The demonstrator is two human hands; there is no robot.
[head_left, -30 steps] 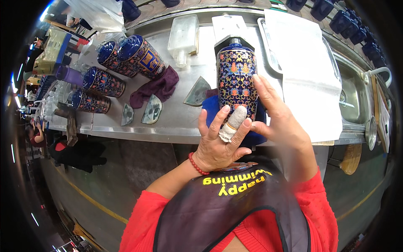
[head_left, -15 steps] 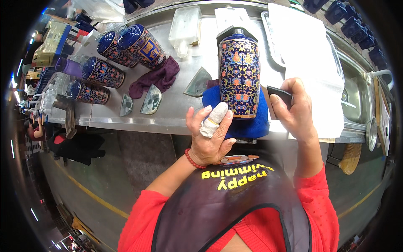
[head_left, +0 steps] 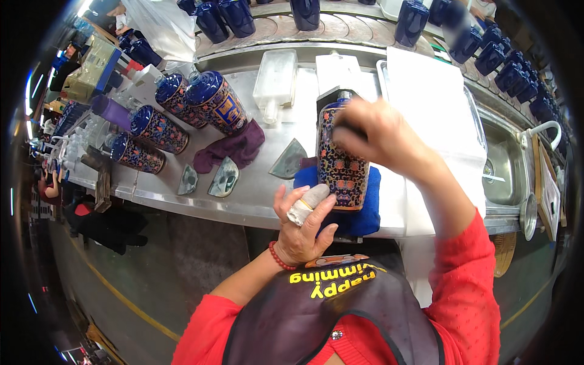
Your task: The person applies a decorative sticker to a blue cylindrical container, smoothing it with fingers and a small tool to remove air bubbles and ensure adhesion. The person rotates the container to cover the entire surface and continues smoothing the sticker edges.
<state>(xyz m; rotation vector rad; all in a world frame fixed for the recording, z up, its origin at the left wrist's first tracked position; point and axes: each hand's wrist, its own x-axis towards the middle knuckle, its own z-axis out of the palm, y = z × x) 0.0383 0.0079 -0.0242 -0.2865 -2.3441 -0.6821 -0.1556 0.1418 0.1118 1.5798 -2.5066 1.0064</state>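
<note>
1. The patterned blue bottle (head_left: 342, 161) lay on a folded blue cloth (head_left: 365, 210) at the near edge of the steel surface (head_left: 255, 194), its neck pointing away from the person.
2. The left hand (head_left: 302, 228) was at the bottle's bottom end, fingers curled up against it in a loose grip. One finger was wrapped in whitish tape and pressed right on the base.
3. The right hand (head_left: 377, 137) was over the neck end, blurry, grip closed around something dark. Couldn't really tell what it was, or how tight the hold was.
4. Left of the bottle, a purple rag (head_left: 234, 151) sat crumpled on the surface, with three greyish curved shards (head_left: 226, 177) nearby.
5. Further left, a bunch of finished patterned bottles (head_left: 182, 109) lay on their sides in a cluster.
6. Behind the bottle stood a clear plastic container (head_left: 275, 79), and to the right a white towel (head_left: 435, 115) was spread out next to a sink (head_left: 508, 173).
7. Rows of plain dark blue bottles (head_left: 234, 15) stood along the far shelf.
</note>
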